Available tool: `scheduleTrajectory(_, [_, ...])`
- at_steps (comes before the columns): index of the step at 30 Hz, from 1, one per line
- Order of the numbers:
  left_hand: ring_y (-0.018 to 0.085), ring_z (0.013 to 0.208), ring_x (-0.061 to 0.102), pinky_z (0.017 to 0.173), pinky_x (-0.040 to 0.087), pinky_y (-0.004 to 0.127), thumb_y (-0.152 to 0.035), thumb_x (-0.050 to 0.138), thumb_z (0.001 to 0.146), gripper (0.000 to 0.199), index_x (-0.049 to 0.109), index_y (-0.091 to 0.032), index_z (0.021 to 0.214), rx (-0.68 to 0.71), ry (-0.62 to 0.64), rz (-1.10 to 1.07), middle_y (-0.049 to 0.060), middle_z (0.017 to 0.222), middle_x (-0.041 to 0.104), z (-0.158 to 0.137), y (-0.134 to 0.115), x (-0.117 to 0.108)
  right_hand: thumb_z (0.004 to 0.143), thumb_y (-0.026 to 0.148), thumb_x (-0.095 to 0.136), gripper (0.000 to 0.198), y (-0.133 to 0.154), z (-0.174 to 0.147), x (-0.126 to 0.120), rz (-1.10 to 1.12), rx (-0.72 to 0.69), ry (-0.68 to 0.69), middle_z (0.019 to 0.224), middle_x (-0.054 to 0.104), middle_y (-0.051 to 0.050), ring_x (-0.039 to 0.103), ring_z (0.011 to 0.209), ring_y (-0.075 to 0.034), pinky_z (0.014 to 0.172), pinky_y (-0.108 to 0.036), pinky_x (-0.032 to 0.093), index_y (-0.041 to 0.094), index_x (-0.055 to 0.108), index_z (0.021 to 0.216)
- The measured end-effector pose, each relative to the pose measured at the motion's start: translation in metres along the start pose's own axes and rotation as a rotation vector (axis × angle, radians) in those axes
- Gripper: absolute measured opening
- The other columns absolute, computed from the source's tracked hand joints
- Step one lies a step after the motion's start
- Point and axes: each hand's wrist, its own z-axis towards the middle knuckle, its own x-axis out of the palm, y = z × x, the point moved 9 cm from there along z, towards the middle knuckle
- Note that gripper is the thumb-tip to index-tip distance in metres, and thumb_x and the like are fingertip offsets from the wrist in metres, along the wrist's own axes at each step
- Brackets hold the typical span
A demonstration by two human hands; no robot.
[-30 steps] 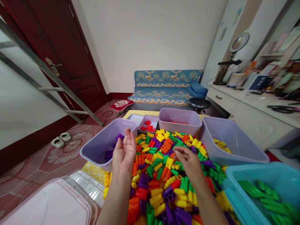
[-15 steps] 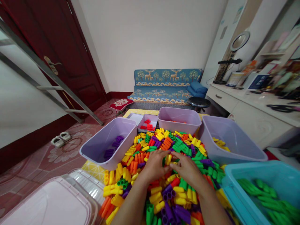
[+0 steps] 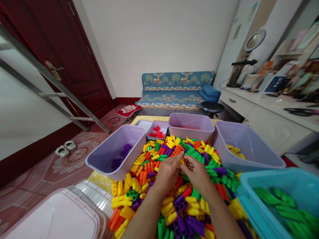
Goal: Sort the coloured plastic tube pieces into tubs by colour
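My left hand and my right hand meet over the middle of a heap of coloured plastic tube pieces. Between their fingertips is a yellow plastic tube piece, mostly hidden by the fingers. Both hands are closed around it. The heap mixes yellow, green, purple, orange and red pieces, many joined side by side in short rows. Under my wrists lie purple tubes with open round ends and yellow ones beside them.
Around the heap stand a bin with purple pieces, a small box with red ones, a bin with orange-red ones, a bin with yellow ones and a turquoise bin with green ones. Lids lie front left.
My hands have drawn closer together and slightly up the heap. The fingers now cover more of the yellow piece. The bins stay where they were.
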Motion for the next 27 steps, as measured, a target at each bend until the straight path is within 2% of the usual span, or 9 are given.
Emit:
scheduleTrajectory(6, [0.024,0.090,0.060,0.080,0.049,0.037,-0.023,0.061,0.084,0.042,0.057,-0.022,0.126,-0.093,0.010,0.080,0.008,0.099,0.069,0.002,0.010,-0.004,0.078,0.024,0.053,0.027,0.001,-0.001,-0.014,-0.115,-0.016,-0.083,0.100,0.069,-0.006,0.063,0.084,-0.020,0.073,-0.031,0.051,0.020,0.066,0.102])
scheduleTrajectory(9, [0.023,0.093,0.059,0.082,0.048,0.036,-0.023,0.063,0.083,0.032,0.064,-0.022,0.114,-0.093,0.028,0.055,0.007,0.100,0.069,0.002,0.010,-0.004,0.079,0.025,0.053,0.033,0.000,-0.002,-0.023,-0.140,0.018,-0.090,0.092,0.069,-0.004,0.062,0.074,-0.018,0.070,-0.031,0.050,0.021,0.065,0.109])
scheduleTrajectory(13, [0.022,0.095,0.058,0.084,0.047,0.035,-0.021,0.062,0.084,0.025,0.067,-0.021,0.108,-0.084,0.046,0.011,0.006,0.101,0.068,0.002,0.009,-0.001,0.080,0.031,0.055,0.033,-0.010,-0.001,-0.031,0.040,0.077,-0.059,0.078,0.066,-0.002,0.058,0.060,-0.015,0.057,-0.028,0.048,0.020,0.067,0.108])
scheduleTrajectory(14, [0.022,0.095,0.058,0.085,0.047,0.035,-0.021,0.061,0.085,0.024,0.068,-0.021,0.108,-0.083,0.047,0.000,0.006,0.102,0.068,0.002,0.008,-0.001,0.080,0.033,0.057,0.032,-0.011,-0.001,-0.038,0.123,0.084,-0.106,0.075,0.065,-0.002,0.058,0.060,-0.015,0.056,-0.027,0.048,0.019,0.068,0.106])
scheduleTrajectory(16, [0.022,0.096,0.058,0.085,0.047,0.035,-0.021,0.061,0.085,0.023,0.068,-0.021,0.107,-0.086,0.049,-0.014,0.006,0.102,0.068,0.002,0.008,-0.001,0.079,0.036,0.062,0.035,-0.010,-0.005,-0.062,0.310,0.061,-0.337,0.077,0.064,-0.002,0.061,0.065,-0.016,0.060,-0.028,0.050,0.020,0.065,0.110])
scheduleTrajectory(19, [0.022,0.096,0.058,0.085,0.048,0.036,-0.020,0.061,0.085,0.024,0.069,-0.020,0.107,-0.095,0.050,-0.024,0.006,0.103,0.069,0.002,0.009,0.000,0.080,0.036,0.064,0.051,0.000,-0.023,-0.100,0.598,-0.088,-0.756,0.110,0.062,-0.005,0.065,0.094,-0.019,0.083,-0.036,0.052,0.027,0.050,0.128])
scheduleTrajectory(21, [0.022,0.096,0.058,0.086,0.048,0.036,-0.020,0.060,0.085,0.023,0.069,-0.021,0.107,-0.095,0.050,-0.029,0.006,0.102,0.069,0.002,0.010,0.000,0.081,0.034,0.063,0.059,0.004,-0.029,-0.110,0.731,-0.157,-0.841,0.131,0.052,-0.007,0.060,0.112,-0.021,0.095,-0.043,0.047,0.032,0.040,0.135])
scheduleTrajectory(24, [0.023,0.098,0.058,0.088,0.048,0.037,-0.020,0.060,0.085,0.024,0.069,-0.021,0.108,-0.099,0.039,-0.032,0.007,0.105,0.068,0.001,0.012,0.001,0.079,0.037,0.064,0.058,-0.008,-0.021,-0.105,0.748,-0.054,-0.759,0.139,0.047,-0.010,0.056,0.118,-0.024,0.097,-0.048,0.046,0.029,0.043,0.132])
scheduleTrajectory(27, [0.024,0.104,0.058,0.091,0.047,0.039,-0.023,0.061,0.084,0.029,0.066,-0.020,0.113,-0.128,0.020,-0.017,0.010,0.113,0.064,0.000,0.015,0.001,0.076,0.043,0.066,0.048,-0.033,-0.007,-0.084,0.498,0.122,-0.521,0.129,0.057,-0.013,0.056,0.118,-0.028,0.096,-0.048,0.046,0.021,0.058,0.117])
